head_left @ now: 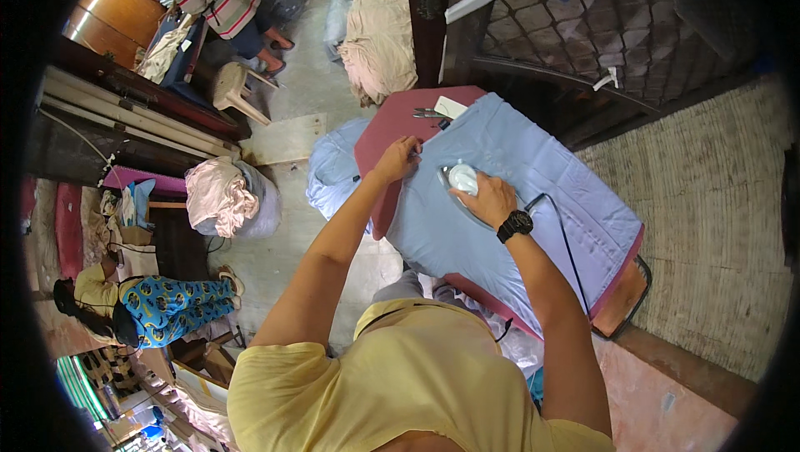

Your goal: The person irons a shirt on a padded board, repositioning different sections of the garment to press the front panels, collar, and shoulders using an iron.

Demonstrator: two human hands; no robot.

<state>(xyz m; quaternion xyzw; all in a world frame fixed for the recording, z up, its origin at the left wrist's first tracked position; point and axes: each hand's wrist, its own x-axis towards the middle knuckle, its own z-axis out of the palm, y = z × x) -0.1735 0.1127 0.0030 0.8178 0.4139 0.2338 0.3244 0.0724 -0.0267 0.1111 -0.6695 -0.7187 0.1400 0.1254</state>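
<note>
head view: right hand fingers closed around iron, left hand fingers flat on blue cloth, scissors beyond.

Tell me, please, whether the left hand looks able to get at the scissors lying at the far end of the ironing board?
Probably yes. The left hand rests on the blue cloth, and only bare maroon board lies between it and the scissors; nothing blocks the way.

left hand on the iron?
No. The left hand presses the light blue cloth flat at the board's edge, while the right hand grips the iron.
</note>
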